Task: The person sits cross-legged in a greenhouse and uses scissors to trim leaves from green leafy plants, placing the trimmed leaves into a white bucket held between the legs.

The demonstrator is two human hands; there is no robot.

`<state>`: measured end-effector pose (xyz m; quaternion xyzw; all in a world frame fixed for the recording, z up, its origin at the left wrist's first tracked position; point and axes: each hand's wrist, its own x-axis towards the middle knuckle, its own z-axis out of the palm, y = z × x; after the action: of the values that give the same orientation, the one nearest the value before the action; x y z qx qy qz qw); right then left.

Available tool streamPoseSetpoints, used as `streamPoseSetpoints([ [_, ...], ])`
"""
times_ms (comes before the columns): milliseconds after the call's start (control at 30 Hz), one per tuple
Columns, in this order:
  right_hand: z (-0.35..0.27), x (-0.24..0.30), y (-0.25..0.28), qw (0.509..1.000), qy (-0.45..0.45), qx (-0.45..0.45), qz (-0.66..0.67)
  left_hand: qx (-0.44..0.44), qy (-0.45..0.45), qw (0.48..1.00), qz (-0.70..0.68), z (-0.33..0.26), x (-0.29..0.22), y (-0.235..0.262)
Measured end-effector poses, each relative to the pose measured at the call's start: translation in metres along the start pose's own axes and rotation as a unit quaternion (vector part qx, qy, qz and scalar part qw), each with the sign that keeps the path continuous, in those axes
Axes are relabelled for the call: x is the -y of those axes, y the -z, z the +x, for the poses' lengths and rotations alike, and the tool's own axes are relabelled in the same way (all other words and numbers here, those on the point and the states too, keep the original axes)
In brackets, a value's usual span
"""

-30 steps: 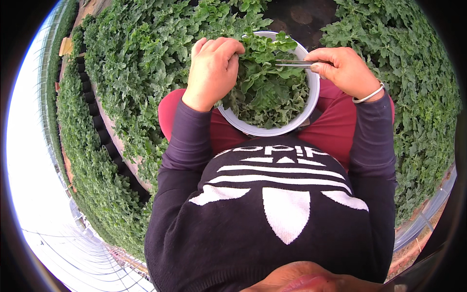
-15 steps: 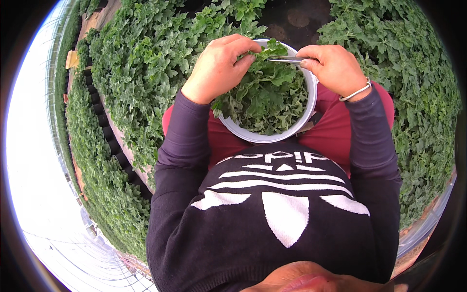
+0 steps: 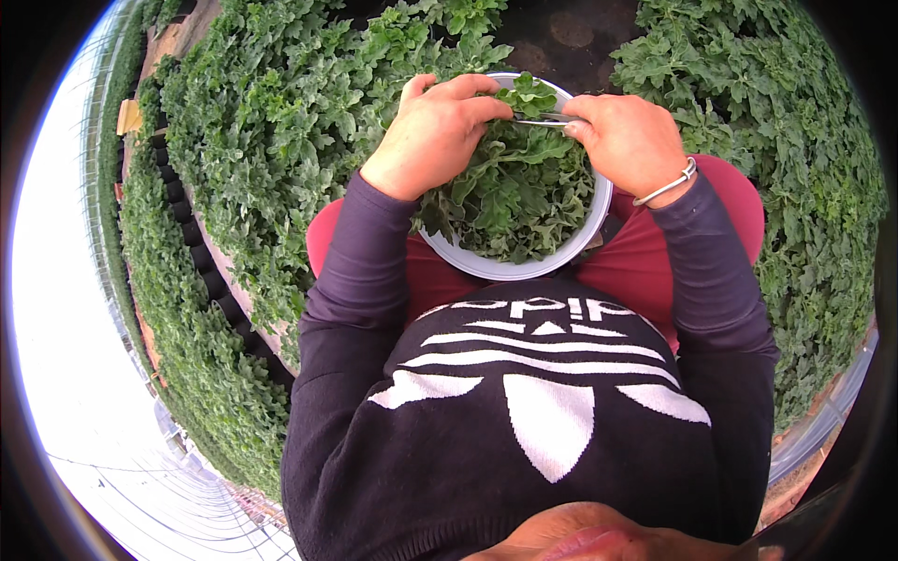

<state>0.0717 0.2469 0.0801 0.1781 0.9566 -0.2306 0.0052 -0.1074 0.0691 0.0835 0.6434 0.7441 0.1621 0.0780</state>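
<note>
Over a white bucket (image 3: 500,271) between my knees, my left hand (image 3: 435,131) pinches a leafy green cutting (image 3: 529,95) near the rim. Its top leaves stick out beyond my fingertips, and the stem is mostly hidden by them. From the right, my right hand (image 3: 631,140) grips a slim silver blade-like tool (image 3: 541,122), whose tip reaches my left fingertips just below the leaves. Its handle is hidden in my fist, so its exact kind is unclear. Cut leafy sprigs (image 3: 514,196) fill the bucket, some fresh green and others duller and limp.
Dense leafy plants (image 3: 262,140) grow on my left, and another bed (image 3: 786,187) of them on my right. Dark ground cover (image 3: 561,47) lies beyond the bucket. A row of black pots (image 3: 201,248) runs along the far left bed.
My right hand has turned and drawn slightly lower, the tool now close against my left fingers. My left fingers have closed in around the stem of the cutting.
</note>
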Motion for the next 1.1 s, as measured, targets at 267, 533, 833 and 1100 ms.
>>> streamPoseSetpoints([
  [267,-0.002,0.000,-0.008,0.999,0.029,-0.027,0.007,0.016,0.058,0.998,0.007,-0.005,0.000,-0.001],
  [533,0.000,0.003,-0.014,0.997,0.045,-0.054,0.017,0.027,0.035,0.999,-0.005,-0.008,0.001,0.004],
  [833,0.002,0.004,-0.018,0.995,0.068,-0.078,0.014,0.018,0.026,1.000,0.002,-0.013,0.001,0.003],
  [1100,0.003,0.005,-0.021,0.997,0.044,-0.052,0.039,0.037,0.027,0.999,-0.007,-0.014,-0.001,0.007],
])
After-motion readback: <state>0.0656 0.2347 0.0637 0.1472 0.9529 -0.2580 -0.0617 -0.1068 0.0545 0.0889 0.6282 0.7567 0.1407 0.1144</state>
